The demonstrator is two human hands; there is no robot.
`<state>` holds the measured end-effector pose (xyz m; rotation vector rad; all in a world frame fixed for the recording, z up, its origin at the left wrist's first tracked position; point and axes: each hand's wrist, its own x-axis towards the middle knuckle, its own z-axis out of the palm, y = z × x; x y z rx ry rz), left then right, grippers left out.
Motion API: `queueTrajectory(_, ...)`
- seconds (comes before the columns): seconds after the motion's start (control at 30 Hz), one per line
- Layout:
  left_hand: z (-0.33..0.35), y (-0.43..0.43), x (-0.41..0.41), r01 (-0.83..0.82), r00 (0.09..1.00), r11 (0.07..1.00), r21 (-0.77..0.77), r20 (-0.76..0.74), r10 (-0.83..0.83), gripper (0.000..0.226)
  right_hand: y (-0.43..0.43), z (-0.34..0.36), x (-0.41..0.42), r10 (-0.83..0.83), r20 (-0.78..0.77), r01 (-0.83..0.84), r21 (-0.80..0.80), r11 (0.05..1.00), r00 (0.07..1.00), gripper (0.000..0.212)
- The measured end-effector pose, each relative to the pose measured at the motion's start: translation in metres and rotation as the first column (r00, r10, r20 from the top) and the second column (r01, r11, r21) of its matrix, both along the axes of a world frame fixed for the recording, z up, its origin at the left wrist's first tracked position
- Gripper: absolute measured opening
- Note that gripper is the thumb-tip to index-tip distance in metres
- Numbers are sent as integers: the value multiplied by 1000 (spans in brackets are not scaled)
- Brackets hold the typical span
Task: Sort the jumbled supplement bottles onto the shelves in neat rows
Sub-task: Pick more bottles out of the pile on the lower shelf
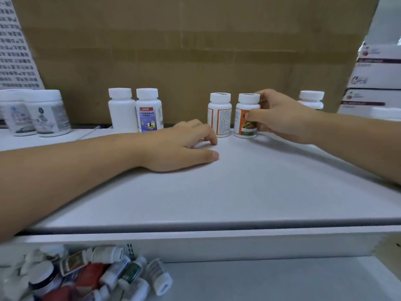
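Note:
On the white upper shelf [217,192], my right hand [280,116] grips an upright orange-labelled bottle [246,122] at the back. A matching orange-labelled bottle [219,115] stands just left of it. My left hand [184,146] rests on the shelf in front of that bottle, fingers loosely curled, holding nothing. Further left stand a plain white bottle [122,110] and a blue-labelled bottle [149,110], side by side. A jumbled heap of bottles [86,276] lies on the lower shelf at bottom left.
Two wide white jars [36,112] stand at the far left, and another white bottle [311,99] shows behind my right hand. A cardboard wall [195,51] backs the shelf. White printed boxes [377,79] are stacked at the right.

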<state>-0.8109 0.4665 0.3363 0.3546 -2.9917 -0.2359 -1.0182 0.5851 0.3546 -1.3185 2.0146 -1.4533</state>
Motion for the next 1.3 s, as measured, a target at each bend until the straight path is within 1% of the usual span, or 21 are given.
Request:
queueTrajectory(0.13, -1, -2, 0, 3, 1000, 1000, 8, -9, -3, 52, -3, -5, 0, 12, 12, -11, -33, 999, 1000, 42)
queueTrajectory(0.27, -1, -2, 1, 2, 1000, 1000, 14, -16, -2, 57, -6, -8, -3, 0, -37, 0, -14, 1000, 999, 47)
queueTrajectory(0.33, -1, -1, 2, 7, 1000, 1000, 13, -20, -7, 61, -6, -10, -5, -2, -115, 6, 34, 999, 993, 49)
queueTrajectory(0.43, 1, 2, 4, 0, 1000, 1000, 2, -18, 0, 59, 0, -5, -1, -25, -230, 58, 136, 989, 973, 58)
queueTrajectory(0.53, 8, 9, 6, -16, 1000, 999, -44, -2, 16, 54, 13, 5, 8, -58, -349, 160, 270, 950, 935, 81)
queueTrajectory(0.57, 12, 11, 7, -34, 999, 997, -70, 14, 35, 50, 18, 8, 9, -75, -377, 199, 301, 933, 923, 81)
queueTrajectory(0.63, 26, 16, 14, -80, 996, 991, -111, 37, 84, 46, 30, 13, 20, -96, -397, 235, 319, 918, 913, 63)
queueTrajectory(0.77, 51, 29, 55, -166, 981, 971, -170, 71, 180, 34, 53, 19, 61, -136, -437, 254, 224, 941, 889, 27)
queueTrajectory(0.83, 54, 35, 88, -198, 977, 956, -215, 37, 211, 32, 63, 19, 95, -109, -486, 223, 184, 957, 867, 21)
queueTrajectory(0.97, 44, 44, 168, -266, 964, 932, -247, -37, 265, 32, 74, 3, 171, -10, -558, 134, 181, 974, 830, 22)
queueTrajectory(1.07, 32, 53, 240, -326, 945, 898, -296, -74, 318, 36, 75, -15, 234, 12, -607, 77, 121, 990, 795, 28)
queueTrajectory(1.2, 4, 66, 335, -389, 921, 869, -305, -159, 357, 46, 73, -39, 321, 2, -664, 21, 27, 999, 748, 35)
queueTrajectory(1.27, -18, 74, 381, -444, 896, 823, -355, -203, 395, 51, 72, -54, 362, -40, -682, 4, -54, 999, 731, 36)
queueTrajectory(1.3, -29, 77, 403, -473, 881, 801, -368, -218, 420, 51, 72, -62, 382, -56, -670, -8, -92, 996, 741, 36)
